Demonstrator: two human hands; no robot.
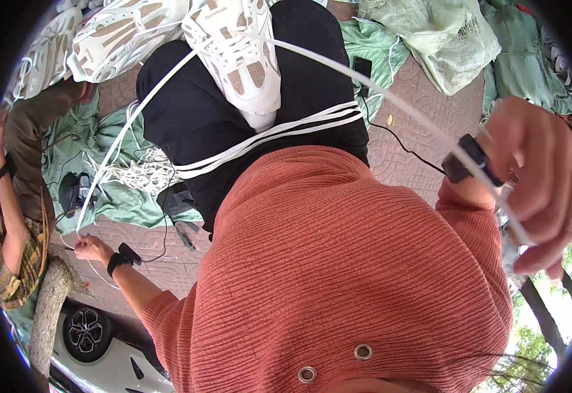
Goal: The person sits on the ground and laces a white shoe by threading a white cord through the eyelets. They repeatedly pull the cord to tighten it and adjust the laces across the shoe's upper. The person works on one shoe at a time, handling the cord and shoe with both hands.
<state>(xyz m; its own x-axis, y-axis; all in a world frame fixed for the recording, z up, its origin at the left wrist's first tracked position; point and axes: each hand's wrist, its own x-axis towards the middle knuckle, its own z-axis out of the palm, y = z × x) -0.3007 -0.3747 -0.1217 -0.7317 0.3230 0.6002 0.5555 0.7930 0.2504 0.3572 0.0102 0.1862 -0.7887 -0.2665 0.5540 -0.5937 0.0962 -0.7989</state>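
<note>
A white and beige sneaker [243,65] rests between my knees, its toe toward me. From its upper, one long white shoelace [138,111] runs out to both sides. At the far left my left hand [92,249] is closed on one stretch of the lace, whose thin loose end hangs below. My right hand [538,180], raised at the right and slightly blurred, has its fingers curled round the other stretch. Several more white laces [279,137] lie across my black-trousered thighs. Both wrists wear a black strap with a small box.
More white and beige sneakers [125,39] stand at the far left. A heap of white laces [145,171] lies on green cloth, near pliers [184,237]. A phone [362,69] and a pale sack [440,39] are at the right. Another person's arm [12,223] shows at the left edge.
</note>
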